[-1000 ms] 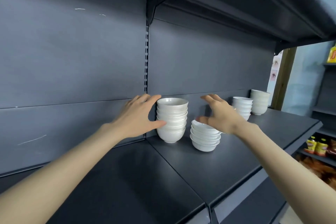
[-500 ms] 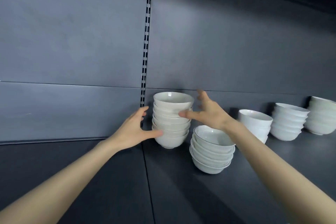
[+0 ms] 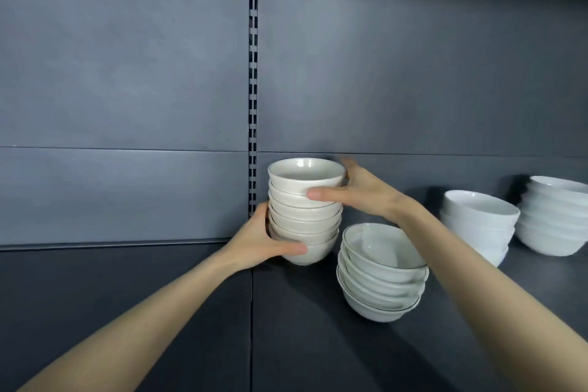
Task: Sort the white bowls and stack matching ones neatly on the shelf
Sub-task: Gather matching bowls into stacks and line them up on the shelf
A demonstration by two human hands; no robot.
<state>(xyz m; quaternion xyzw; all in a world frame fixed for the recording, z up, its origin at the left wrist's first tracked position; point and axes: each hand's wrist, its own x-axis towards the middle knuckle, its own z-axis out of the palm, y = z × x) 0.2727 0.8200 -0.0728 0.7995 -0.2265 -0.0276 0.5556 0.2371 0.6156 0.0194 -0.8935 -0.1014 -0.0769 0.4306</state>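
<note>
A tall stack of several off-white bowls (image 3: 304,216) stands at the back of the dark shelf (image 3: 302,344), close to the slotted upright. My left hand (image 3: 265,240) grips its lowest bowls from the left, thumb across the front. My right hand (image 3: 356,189) clasps the top bowls from the right, thumb on the front. A shorter stack of wider bowls with thin dark rims (image 3: 381,274) sits just right of it, nearer to me. Two more white stacks, one (image 3: 480,226) and another (image 3: 555,219), stand further right.
The grey back panel (image 3: 127,73) and its slotted upright (image 3: 253,89) rise directly behind the held stack. A seam in the shelf surface runs toward me below the stack. Bare shelf lies to the left.
Both hands have closed onto the tall stack: the left slid lower around its base, the right moved from in front to grip the top bowls. The view has come closer.
</note>
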